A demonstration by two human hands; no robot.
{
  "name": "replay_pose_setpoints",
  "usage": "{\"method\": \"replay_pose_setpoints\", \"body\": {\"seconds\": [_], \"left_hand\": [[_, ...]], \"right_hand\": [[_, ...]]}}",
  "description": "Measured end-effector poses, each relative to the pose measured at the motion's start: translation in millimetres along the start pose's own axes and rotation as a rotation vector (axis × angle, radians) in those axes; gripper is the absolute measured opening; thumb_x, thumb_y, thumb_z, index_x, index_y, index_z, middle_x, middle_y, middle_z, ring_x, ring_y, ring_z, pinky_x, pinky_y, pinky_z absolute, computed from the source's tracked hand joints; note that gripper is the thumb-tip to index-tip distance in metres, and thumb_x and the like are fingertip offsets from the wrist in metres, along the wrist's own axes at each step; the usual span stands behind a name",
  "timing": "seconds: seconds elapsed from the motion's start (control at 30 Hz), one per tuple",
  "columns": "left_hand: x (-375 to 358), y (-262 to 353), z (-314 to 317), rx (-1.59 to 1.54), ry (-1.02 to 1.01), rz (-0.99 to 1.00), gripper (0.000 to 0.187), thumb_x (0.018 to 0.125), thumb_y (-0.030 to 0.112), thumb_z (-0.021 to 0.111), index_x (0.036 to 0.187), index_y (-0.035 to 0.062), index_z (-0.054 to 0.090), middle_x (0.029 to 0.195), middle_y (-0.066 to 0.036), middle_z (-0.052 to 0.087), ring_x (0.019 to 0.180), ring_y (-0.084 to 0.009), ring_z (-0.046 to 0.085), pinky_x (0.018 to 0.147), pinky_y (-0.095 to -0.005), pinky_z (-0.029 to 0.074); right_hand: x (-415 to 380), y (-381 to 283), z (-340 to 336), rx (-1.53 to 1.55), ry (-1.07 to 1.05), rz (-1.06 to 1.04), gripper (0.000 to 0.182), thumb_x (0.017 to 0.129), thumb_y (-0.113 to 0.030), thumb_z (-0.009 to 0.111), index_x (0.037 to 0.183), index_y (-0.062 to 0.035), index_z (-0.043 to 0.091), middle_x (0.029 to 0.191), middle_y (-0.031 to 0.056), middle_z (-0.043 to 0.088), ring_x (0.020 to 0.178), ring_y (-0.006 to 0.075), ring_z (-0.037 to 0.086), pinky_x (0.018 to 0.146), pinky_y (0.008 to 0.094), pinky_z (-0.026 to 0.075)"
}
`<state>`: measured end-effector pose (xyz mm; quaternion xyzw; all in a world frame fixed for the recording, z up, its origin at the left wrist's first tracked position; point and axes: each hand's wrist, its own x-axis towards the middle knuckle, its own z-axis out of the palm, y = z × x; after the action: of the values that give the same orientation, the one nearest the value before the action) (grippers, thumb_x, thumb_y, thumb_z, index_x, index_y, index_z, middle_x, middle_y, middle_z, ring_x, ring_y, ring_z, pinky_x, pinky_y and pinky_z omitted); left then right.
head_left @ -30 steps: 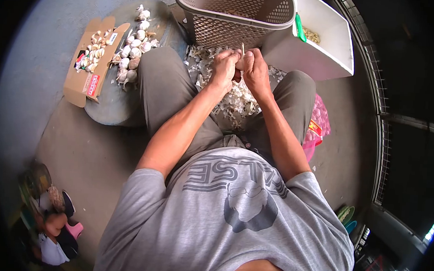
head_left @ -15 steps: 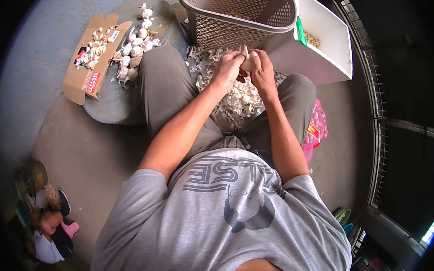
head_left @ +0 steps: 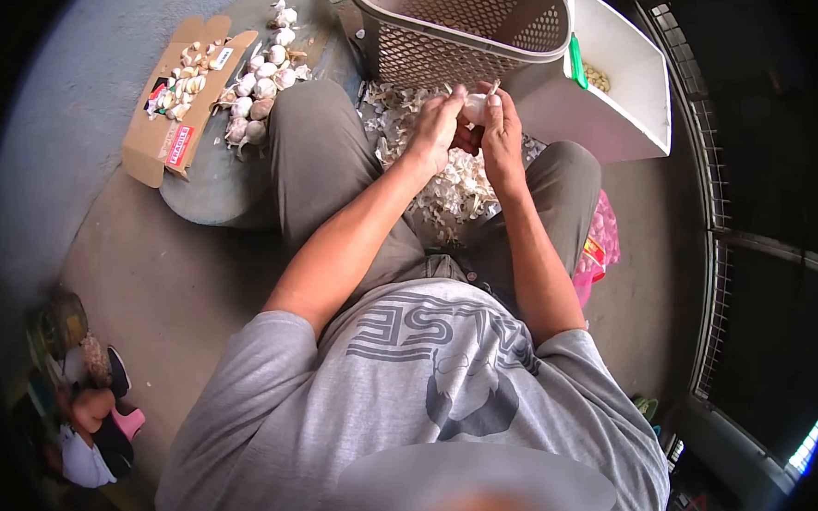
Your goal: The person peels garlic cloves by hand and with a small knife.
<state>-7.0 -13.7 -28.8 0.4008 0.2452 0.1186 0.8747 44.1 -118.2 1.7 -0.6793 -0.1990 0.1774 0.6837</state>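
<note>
A pale garlic bulb (head_left: 475, 109) with a short stalk is held up between my hands, over a heap of papery garlic skins (head_left: 456, 189). My right hand (head_left: 502, 142) grips it from the right, its thumb beside the stalk. On the other side, my left hand (head_left: 437, 130) is curled with thumb and fingers against the bulb's left edge. Fingers underneath are in shadow and partly hidden. Left of my knee, whole garlic bulbs (head_left: 265, 89) lie in a row on a round grey surface (head_left: 210, 199). Loose cloves (head_left: 189, 85) sit on an opened cardboard box (head_left: 147, 140) beside them.
A grey-brown perforated basket (head_left: 420, 52) stands just beyond my hands. To its right is a white bin (head_left: 610, 118) with a green piece on its rim and cloves inside. A pink net bag (head_left: 605, 229) lies by my right knee. Metal grating (head_left: 716, 309) runs along the right.
The bulb has turned in my hands, so its stalk now points up by my right thumb. My left thumb has shifted away from the stalk. The view has tilted slightly.
</note>
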Motion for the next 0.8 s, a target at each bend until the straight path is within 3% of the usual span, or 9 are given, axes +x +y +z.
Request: {"method": "replay_pose_setpoints", "body": {"seconds": [0.1, 0.2, 0.27, 0.4, 0.43, 0.57, 0.63, 0.7, 0.8], "left_hand": [[4, -6, 14, 0.226, 0.011, 0.161, 0.030, 0.102, 0.033, 0.061, 0.100, 0.0031, 0.064, 0.078, -0.003, 0.064, 0.063, -0.0127, 0.061, 0.052, -0.0276, 0.049], [6, -5, 9, 0.422, 0.067, 0.306, 0.028, 0.099, 0.027, 0.065, 0.093, -0.0006, 0.066, 0.078, -0.010, 0.069, 0.071, -0.0159, 0.064, 0.065, -0.0325, 0.052], [-2, 4, 12, 0.665, 0.118, 0.420, 0.029, 0.101, 0.022, 0.058, 0.089, -0.0012, 0.069, 0.074, -0.011, 0.069, 0.069, -0.0164, 0.064, 0.062, -0.0355, 0.051], [6, 1, 6, 0.389, 0.207, 0.301, 0.033, 0.103, 0.019, 0.052, 0.084, -0.0024, 0.067, 0.070, -0.011, 0.067, 0.056, -0.0176, 0.061, 0.051, -0.0356, 0.050], [4, 3, 5, 0.256, 0.159, 0.248, 0.033, 0.105, 0.020, 0.050, 0.087, -0.0024, 0.066, 0.070, -0.012, 0.066, 0.049, -0.0170, 0.057, 0.045, -0.0341, 0.049], [-2, 4, 5, 0.060, -0.049, 0.043, 0.026, 0.106, 0.023, 0.054, 0.106, -0.0013, 0.063, 0.075, -0.003, 0.063, 0.064, -0.0084, 0.056, 0.056, -0.0275, 0.048], [2, 0, 10, 0.301, -0.013, 0.235, 0.028, 0.105, 0.024, 0.056, 0.110, -0.0025, 0.064, 0.079, -0.004, 0.064, 0.069, -0.0082, 0.057, 0.060, -0.0271, 0.049], [10, -5, 10, 0.531, 0.076, 0.333, 0.030, 0.103, 0.023, 0.061, 0.115, -0.0042, 0.066, 0.086, -0.005, 0.067, 0.079, -0.0089, 0.059, 0.069, -0.0276, 0.050], [13, -8, 2, 0.512, 0.100, 0.401, 0.025, 0.100, 0.015, 0.061, 0.111, -0.0059, 0.068, 0.088, -0.005, 0.069, 0.081, -0.0085, 0.060, 0.070, -0.0254, 0.050]], "right_hand": [[-3, 2, -5, 0.029, -0.056, 0.097, 0.039, 0.112, -0.033, 0.039, 0.128, -0.0007, 0.053, 0.087, 0.0047, 0.062, 0.078, 0.0089, 0.057, 0.065, 0.0258, 0.049], [-4, 10, -9, 0.035, -0.083, -0.033, 0.036, 0.112, -0.032, 0.041, 0.124, -0.0013, 0.055, 0.088, 0.0038, 0.059, 0.081, 0.0075, 0.053, 0.069, 0.0284, 0.048], [-2, 4, -8, -0.288, -0.104, 0.015, 0.041, 0.111, -0.038, 0.040, 0.128, -0.0025, 0.054, 0.080, 0.0024, 0.058, 0.057, 0.0085, 0.052, 0.048, 0.0258, 0.043], [-6, -12, 0, 0.043, -0.156, 0.163, 0.042, 0.111, -0.040, 0.039, 0.128, -0.0045, 0.054, 0.075, 0.0010, 0.055, 0.049, 0.0063, 0.043, 0.041, 0.0234, 0.036], [-8, -13, 2, 0.103, -0.184, 0.181, 0.044, 0.111, -0.040, 0.038, 0.132, -0.0045, 0.053, 0.076, 0.0009, 0.054, 0.051, 0.0062, 0.041, 0.044, 0.0226, 0.036], [-1, 3, -5, 0.182, -0.091, 0.140, 0.052, 0.112, -0.042, 0.036, 0.141, -0.0024, 0.049, 0.080, 0.0019, 0.055, 0.061, 0.0065, 0.045, 0.051, 0.0230, 0.039], [1, 10, -5, 0.032, -0.091, -0.025, 0.054, 0.111, -0.043, 0.036, 0.143, -0.0008, 0.047, 0.082, 0.0021, 0.056, 0.063, 0.0068, 0.047, 0.054, 0.0229, 0.041], [-1, 8, -5, -0.117, -0.102, -0.087, 0.057, 0.112, -0.043, 0.036, 0.145, 0.0025, 0.045, 0.117, 0.0155, 0.063, 0.107, 0.0208, 0.060, 0.096, 0.0328, 0.048], [3, 16, -3, -0.281, -0.102, -0.095, 0.049, 0.111, -0.035, 0.043, 0.142, 0.0029, 0.045, 0.111, 0.0127, 0.063, 0.095, 0.0171, 0.061, 0.085, 0.0307, 0.051]]}}
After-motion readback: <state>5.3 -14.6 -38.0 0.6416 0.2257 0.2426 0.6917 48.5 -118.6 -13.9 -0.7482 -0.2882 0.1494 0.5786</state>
